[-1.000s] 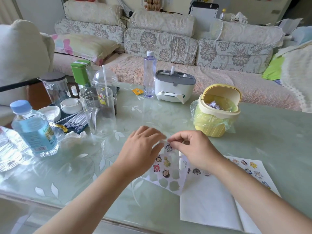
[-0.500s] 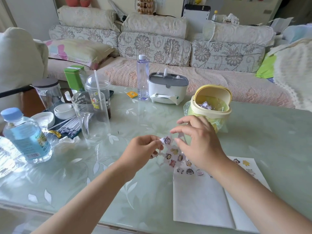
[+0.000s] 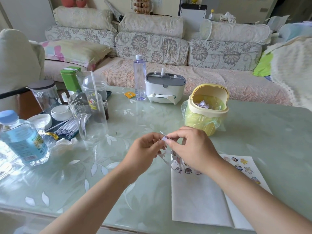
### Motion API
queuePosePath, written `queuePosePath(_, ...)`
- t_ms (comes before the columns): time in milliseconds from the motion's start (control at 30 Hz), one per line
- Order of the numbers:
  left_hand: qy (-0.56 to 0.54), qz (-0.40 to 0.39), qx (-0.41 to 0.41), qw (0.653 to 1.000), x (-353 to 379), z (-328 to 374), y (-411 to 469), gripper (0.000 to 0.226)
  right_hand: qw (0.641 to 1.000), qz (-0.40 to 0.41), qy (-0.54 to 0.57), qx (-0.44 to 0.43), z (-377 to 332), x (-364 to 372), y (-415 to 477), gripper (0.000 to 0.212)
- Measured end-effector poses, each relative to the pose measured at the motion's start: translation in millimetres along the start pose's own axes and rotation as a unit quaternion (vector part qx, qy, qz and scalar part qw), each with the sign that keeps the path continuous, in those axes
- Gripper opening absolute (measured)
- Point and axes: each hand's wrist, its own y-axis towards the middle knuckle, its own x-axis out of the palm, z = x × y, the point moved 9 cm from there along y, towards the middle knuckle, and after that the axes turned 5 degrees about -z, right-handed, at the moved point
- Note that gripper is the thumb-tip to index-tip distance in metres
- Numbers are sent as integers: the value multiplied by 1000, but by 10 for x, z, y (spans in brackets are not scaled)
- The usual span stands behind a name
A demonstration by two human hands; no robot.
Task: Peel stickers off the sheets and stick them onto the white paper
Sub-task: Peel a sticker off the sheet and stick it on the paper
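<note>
Far left on the glass table (image 3: pixel 101 179): a blue-capped water bottle (image 3: pixel 20 137), then a clear glass jug (image 3: pixel 89 119) with a dome-lid cup (image 3: pixel 95 93) behind it. Left hand (image 3: pixel 143 149) is raised over mid-table, thumb and forefinger pinched on the top corner of the sticker sheet (image 3: pixel 164 155), other fingers curled. The sheet is off the table and hangs between the hands, its lower part hidden behind the right hand. Right hand (image 3: pixel 190 149) pinches the same top corner, fingertips touching the left's; can't tell if it has a sticker or the backing. A yellow mini bin (image 3: pixel 206 108) stands behind the right hand. The white paper (image 3: pixel 197 200) lies flat under the right forearm, with a row of stickers along its top edge. A second sticker sheet (image 3: pixel 243 166) lies just right of it, partly tucked under it.
</note>
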Motion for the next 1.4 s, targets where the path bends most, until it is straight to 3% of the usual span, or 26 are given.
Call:
queuePosePath(167,38,-4,33,999,-16,48,-5,13,989,-24,140,52,140,26,34,10)
queuePosePath(267,40,-16,22,999,13,17,-9,7,999,2,41,26,107,0,13,11)
queuePosePath(400,8,-13,-27,1000,18,-24,-36,14,976,55,-163,-133,-204,-4,-77,7)
queuePosePath(533,-18,6,-89,996,-60,-97,-37,29,947,85,-196,-240,-373,13,-155,6)
queuePosePath(733,28,39,-96,994,-139,-137,-34,25,923,113,-220,-295,-426,66,-210,13)
queuePosePath(900,65,52,-104,991,-149,-169,-32,28,923,114,-228,-287,-417,157,-231,19)
queuePosePath(1067,149,56,-81,984,-182,-145,-6,29,972,107,-116,-173,-236,124,-161,15)
queuePosePath(1167,190,52,-88,976,-209,-164,2,29,973,82,-97,-190,-247,175,-177,13)
queuePosePath(1300,142,53,-116,982,-260,-241,18,20,967,38,-137,-210,-225,269,-184,11)
queuePosePath(1367,213,69,-103,969,-314,-232,16,12,965,35,-169,-197,-166,298,-165,11)
queuePosePath(1400,280,89,-74,953,-353,-190,6,19,965,34,-178,-191,-135,318,-158,10)
